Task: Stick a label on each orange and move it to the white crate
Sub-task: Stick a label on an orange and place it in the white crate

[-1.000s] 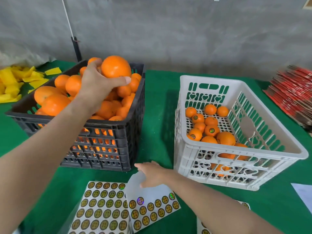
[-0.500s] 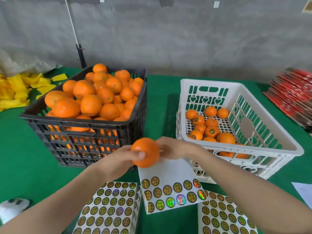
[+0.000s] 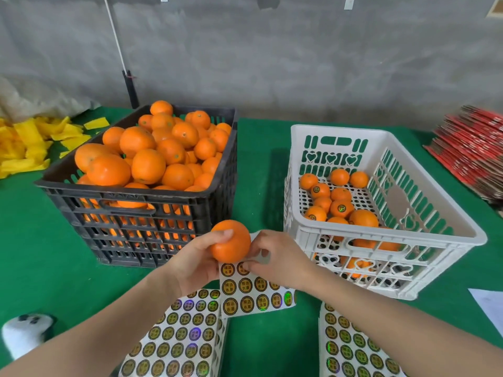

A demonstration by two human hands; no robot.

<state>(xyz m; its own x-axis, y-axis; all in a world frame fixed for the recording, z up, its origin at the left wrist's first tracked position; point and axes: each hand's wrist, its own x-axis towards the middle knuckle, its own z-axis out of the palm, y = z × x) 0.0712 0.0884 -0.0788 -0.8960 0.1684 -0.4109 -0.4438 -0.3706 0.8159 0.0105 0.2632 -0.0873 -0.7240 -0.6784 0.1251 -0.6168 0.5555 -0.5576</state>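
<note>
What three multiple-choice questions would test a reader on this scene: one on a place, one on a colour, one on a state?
1. Where does the black crate stand?
A. Left of the white crate
B. Right of it
C. Inside it

2. What colour is the table cover?
A. Blue
B. Green
C. Red

3. What is the left hand doing?
A. Lying flat on the table
B. Gripping an orange
C. Lifting a crate

Answers:
1 A: the black crate stands on the left, with cloth showing between the two.
2 B: green shows all round both crates.
3 B: its fingers curl round the orange, above the label sheet that the right hand pinches.
</note>
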